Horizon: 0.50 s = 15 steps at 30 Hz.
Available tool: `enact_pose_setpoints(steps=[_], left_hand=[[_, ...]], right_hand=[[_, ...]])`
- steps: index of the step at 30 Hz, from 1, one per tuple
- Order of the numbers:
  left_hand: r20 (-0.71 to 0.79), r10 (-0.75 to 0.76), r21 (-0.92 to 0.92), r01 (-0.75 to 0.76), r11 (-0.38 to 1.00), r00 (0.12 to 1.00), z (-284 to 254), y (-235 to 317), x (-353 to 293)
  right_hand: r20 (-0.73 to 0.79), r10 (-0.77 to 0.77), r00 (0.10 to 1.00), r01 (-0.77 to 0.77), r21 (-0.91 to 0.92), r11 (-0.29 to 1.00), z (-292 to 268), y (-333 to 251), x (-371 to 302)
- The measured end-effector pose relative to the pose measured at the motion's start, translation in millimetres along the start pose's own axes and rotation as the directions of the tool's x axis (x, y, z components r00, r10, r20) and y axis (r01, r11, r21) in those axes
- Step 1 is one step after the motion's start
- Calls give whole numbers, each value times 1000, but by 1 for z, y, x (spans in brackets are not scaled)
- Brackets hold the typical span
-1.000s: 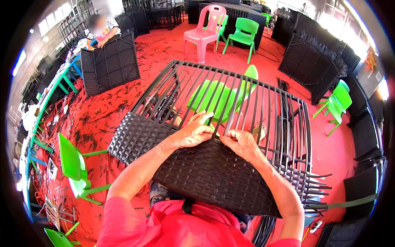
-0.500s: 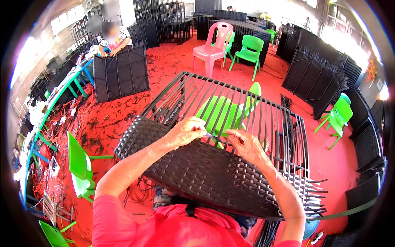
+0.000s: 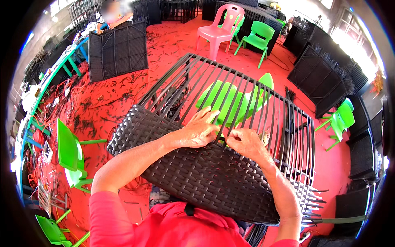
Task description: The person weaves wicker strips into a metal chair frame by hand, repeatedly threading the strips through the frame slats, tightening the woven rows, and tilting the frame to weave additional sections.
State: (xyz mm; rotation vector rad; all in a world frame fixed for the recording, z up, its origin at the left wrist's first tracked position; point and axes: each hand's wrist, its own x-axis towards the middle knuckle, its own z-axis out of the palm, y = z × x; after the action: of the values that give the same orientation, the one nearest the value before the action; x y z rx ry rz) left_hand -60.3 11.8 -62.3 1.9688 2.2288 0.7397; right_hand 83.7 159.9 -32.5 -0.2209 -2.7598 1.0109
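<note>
A black woven panel (image 3: 197,181) on a frame lies across in front of me, its near part densely woven from flat plastic strips. Long bare black strips (image 3: 197,88) stretch over the frame's far part. My left hand (image 3: 200,131) rests at the edge of the weave, fingers stretched forward over the bare strips. Close to its right, my right hand (image 3: 246,142) is curled closed against the same edge. Whatever it pinches is hidden by the fingers. Loose strip ends (image 3: 314,201) stick out from the weave's right side.
A green chair (image 3: 220,101) shows through the strips. Beyond stand a pink chair (image 3: 220,31) and a green chair (image 3: 257,39); another green chair (image 3: 70,150) is at left. A person (image 3: 115,18) works at a dark panel (image 3: 118,51). Black scraps litter the red floor (image 3: 164,41).
My left hand has opened from a pinch, its fingers now stretched over the strips. The right hand has curled closed at the weave's edge. The view has tilted slightly.
</note>
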Motion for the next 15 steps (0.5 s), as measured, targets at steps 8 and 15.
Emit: enact_pose_setpoints(steps=[8, 15], left_hand=[[-132, -78, -298, 35, 954, 988, -27, -4, -3], [-75, -224, -578, 140, 804, 972, -69, -3, -22]], right_hand=[[8, 180, 984, -179, 148, 973, -9, -23, 1], [228, 138, 964, -229, 449, 864, -2, -43, 20]])
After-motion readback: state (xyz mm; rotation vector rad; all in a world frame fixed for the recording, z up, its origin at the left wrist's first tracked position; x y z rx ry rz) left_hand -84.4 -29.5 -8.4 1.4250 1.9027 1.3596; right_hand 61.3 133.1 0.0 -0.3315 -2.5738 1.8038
